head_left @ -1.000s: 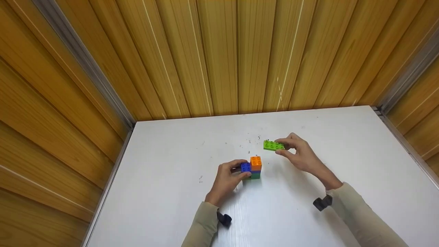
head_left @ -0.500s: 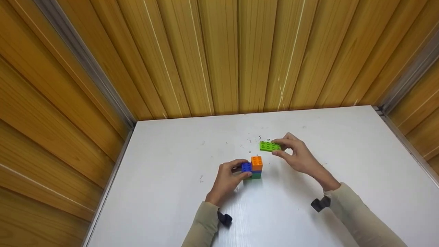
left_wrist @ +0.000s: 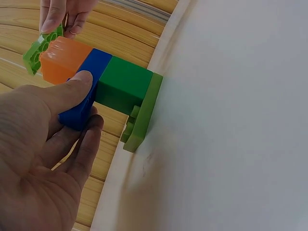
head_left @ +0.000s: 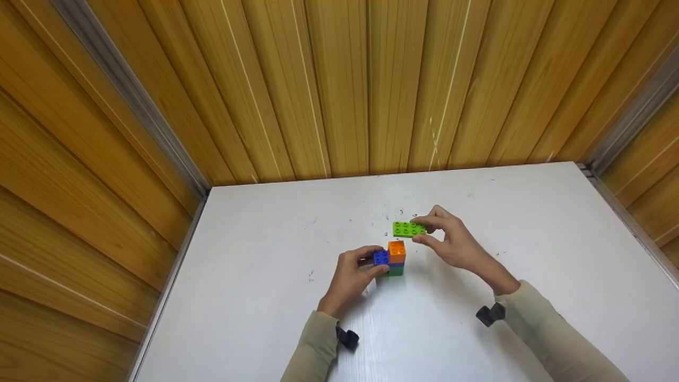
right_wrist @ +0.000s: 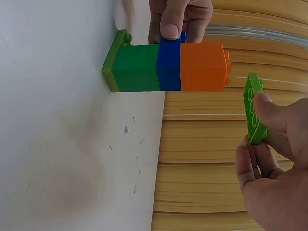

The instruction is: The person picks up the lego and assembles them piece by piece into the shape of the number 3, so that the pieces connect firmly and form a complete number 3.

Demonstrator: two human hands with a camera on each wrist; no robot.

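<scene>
A small stack of toy building bricks stands upright on the white table. From the bottom it has a flat olive-green brick [left_wrist: 147, 113], a dark green block [right_wrist: 137, 70], a longer blue brick [head_left: 380, 258] and an orange block [head_left: 397, 254]. My left hand [head_left: 351, 277] pinches the blue brick where it juts out to the left, thumb in front and fingers behind. Between thumb and fingers, my right hand [head_left: 452, 243] holds a flat lime-green brick [head_left: 404, 229] by its right end. That brick hovers above the orange block's studs, with a gap visible in the right wrist view.
Wood-patterned panels [head_left: 339, 95] rise behind the white table [head_left: 254, 276] and along its sides. Dark specks [right_wrist: 126, 129] mark the tabletop around the stack. Each sleeved wrist carries a small black camera, such as the left one [head_left: 348, 338].
My right hand has moved left with the lime-green brick, bringing it from the right of the stack to near the orange block. My left hand and the stack have stayed in place.
</scene>
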